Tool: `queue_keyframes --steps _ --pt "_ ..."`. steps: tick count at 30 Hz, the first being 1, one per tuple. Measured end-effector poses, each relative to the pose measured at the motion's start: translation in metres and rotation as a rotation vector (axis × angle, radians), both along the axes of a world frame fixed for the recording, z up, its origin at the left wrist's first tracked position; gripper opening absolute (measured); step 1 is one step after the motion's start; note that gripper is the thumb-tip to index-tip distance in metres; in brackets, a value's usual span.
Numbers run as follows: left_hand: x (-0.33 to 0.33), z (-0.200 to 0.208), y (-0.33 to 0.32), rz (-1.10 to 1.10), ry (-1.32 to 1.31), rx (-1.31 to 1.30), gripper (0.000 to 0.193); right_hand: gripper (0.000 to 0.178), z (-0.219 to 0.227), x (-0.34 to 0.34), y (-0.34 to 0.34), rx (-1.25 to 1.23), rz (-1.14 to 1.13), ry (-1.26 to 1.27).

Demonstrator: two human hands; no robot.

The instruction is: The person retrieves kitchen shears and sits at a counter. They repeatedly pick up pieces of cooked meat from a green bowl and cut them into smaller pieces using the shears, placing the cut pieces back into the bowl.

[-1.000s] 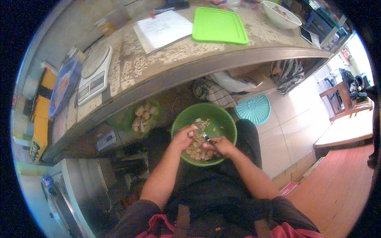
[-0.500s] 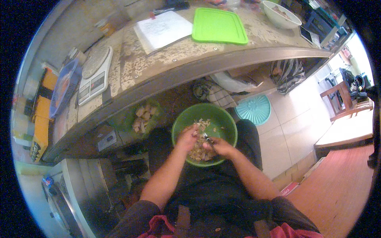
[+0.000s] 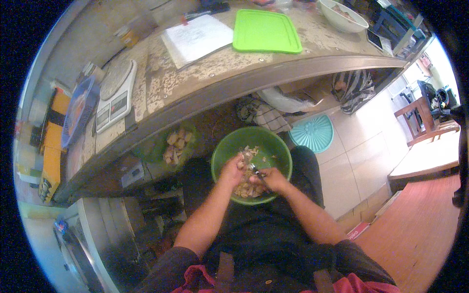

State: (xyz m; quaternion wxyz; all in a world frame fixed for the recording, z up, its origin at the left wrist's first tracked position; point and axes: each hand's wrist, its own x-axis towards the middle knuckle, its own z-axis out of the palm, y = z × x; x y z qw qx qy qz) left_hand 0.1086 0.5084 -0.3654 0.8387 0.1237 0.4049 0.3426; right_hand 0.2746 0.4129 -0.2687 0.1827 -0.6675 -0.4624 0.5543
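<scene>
A green bowl rests on my lap, with pale, torn-looking food pieces at its bottom and up its far side. Inside it, my left hand is closed with its fingertips pinched on a small pale piece, too blurred to name. Gripped in my right hand is a dark-handled tool with a bright metal part that points toward the left hand. Its exact kind is not clear. Both hands stay close together over the pieces.
Under the worn bench, pale chunks lie in a green container at left. A teal ridged lid is on the tiled floor. Up on the bench are a kitchen scale, papers, a bright green lid and a white bowl.
My hands hold nearly the same place, with only slight finger and tool movement in the bowl. The whole view has shifted slightly.
</scene>
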Motion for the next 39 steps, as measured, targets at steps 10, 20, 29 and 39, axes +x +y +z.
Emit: queue_keyframes --steps 10,20,29,39 --pt "0.000 0.005 0.021 -0.253 0.264 0.323 0.022 0.067 -0.020 0.002 -0.003 0.064 -0.347 0.239" --pt "0.006 0.020 0.042 -0.147 0.372 0.224 0.023 0.069 -0.003 0.006 -0.007 0.002 -0.277 0.388" --pt "0.005 0.035 0.044 -0.192 0.277 0.222 0.019 0.062 -0.009 0.007 -0.006 -0.038 -0.184 0.558" --pt "0.016 0.023 0.033 -0.242 0.120 0.196 0.019 0.075 -0.009 0.005 -0.007 0.009 -0.272 0.470"
